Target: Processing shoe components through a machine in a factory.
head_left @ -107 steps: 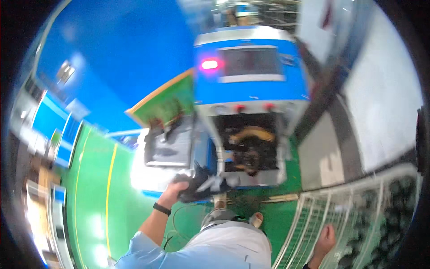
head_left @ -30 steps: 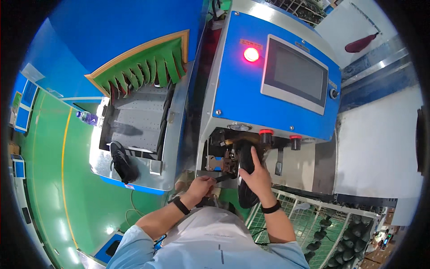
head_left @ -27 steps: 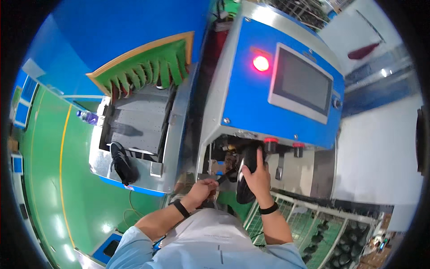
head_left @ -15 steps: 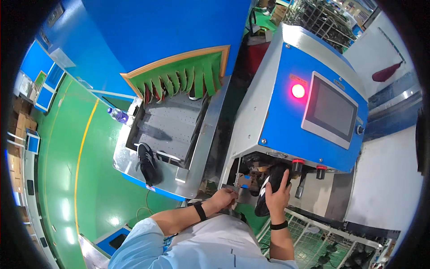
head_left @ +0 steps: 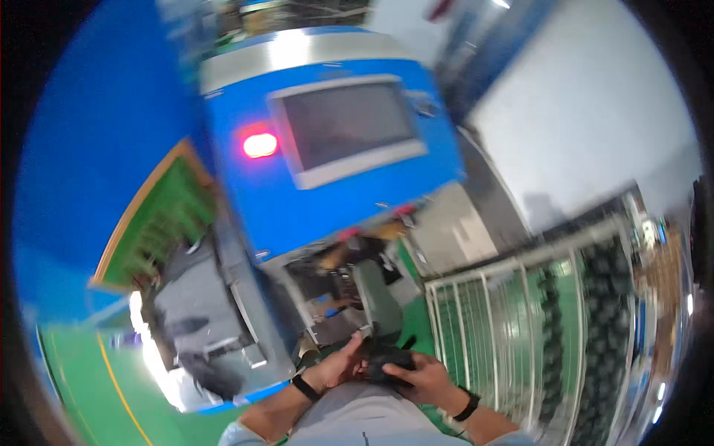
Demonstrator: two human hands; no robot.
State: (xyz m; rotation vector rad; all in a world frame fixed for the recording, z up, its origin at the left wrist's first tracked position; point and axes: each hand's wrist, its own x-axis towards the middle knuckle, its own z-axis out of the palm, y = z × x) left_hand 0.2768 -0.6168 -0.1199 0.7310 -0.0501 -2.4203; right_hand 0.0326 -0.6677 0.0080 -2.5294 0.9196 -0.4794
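A black shoe (head_left: pixel 388 365), blurred by motion, is held low in front of my body. My right hand (head_left: pixel 429 383) is closed around its right side, thumb across the top. Against the shoe's left side, my left hand (head_left: pixel 336 366) has its lower fingers curled in and one digit pointing up; the exact contact is smeared. Just beyond the hands stands the blue-fronted machine (head_left: pixel 335 201), its underside opening showing a grey-green upright part (head_left: pixel 378 297).
The machine bears a lit red lamp (head_left: pixel 260 145) and a dark screen (head_left: pixel 349 123). To the left, a conveyor (head_left: pixel 197 293) with green strip curtains (head_left: pixel 160 230) carries another dark shoe (head_left: pixel 212 375). On the right stands a white wire rack (head_left: pixel 483 320) with dark items.
My view has swung right, so machine and conveyor appear farther left. My right hand has brought the shoe out from under the machine toward my body, and my left hand has come to it.
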